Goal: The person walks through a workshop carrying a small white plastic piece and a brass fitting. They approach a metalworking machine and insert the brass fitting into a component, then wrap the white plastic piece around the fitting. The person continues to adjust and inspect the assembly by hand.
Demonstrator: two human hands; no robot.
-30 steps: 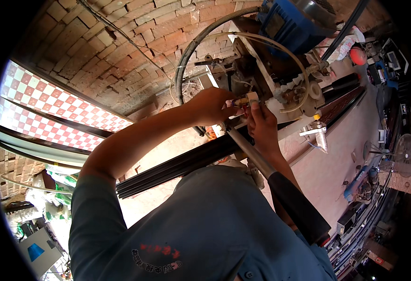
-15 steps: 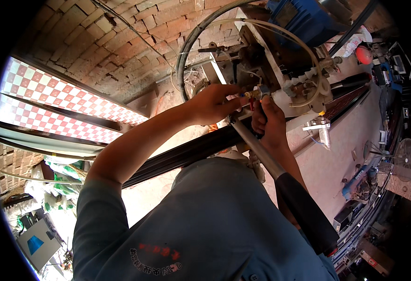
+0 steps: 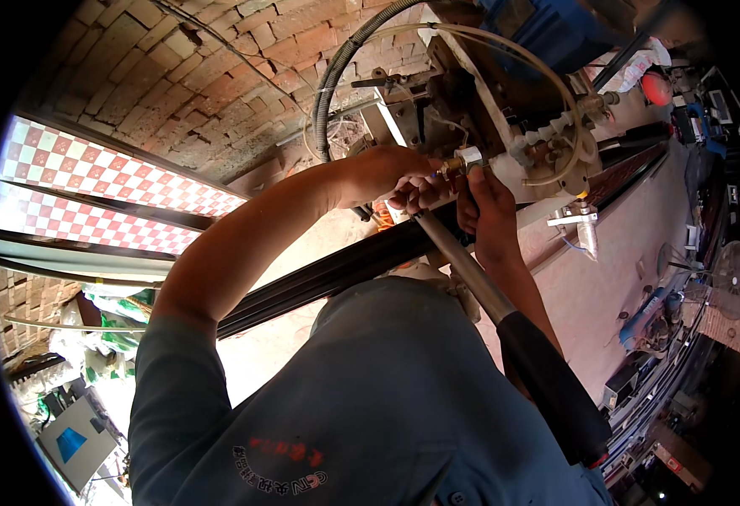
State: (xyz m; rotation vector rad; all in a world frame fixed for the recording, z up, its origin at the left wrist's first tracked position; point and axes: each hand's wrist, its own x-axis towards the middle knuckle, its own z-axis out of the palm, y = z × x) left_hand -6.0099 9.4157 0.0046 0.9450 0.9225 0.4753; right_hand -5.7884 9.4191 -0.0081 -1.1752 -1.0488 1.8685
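A small brass fitting (image 3: 452, 165) with a silver block-like end (image 3: 470, 155) is between my hands, in front of the machine. My right hand (image 3: 495, 207) is closed, its thumb pressed up against the silver end and its other fingers curled below. At the fitting's left end is my left hand (image 3: 387, 177), its fingers bent inward. What lies between those fingertips is hidden. Just under both hands runs a grey metal bar (image 3: 462, 263) with a thick black grip (image 3: 551, 384), slanting down to the right across my right forearm.
The machine (image 3: 547, 152) stands ahead, with a clear hose (image 3: 574, 105) and a ribbed grey conduit (image 3: 326, 101) arching over it. Black rails (image 3: 328, 274) cross before my body. A brick wall (image 3: 176, 101) is at the far left. Tools and a fan (image 3: 734, 270) are at the right.
My left fingers have curled down and under beside the fitting, where they reached straight across before. The red piece between my hands no longer shows. More of the silver end is exposed.
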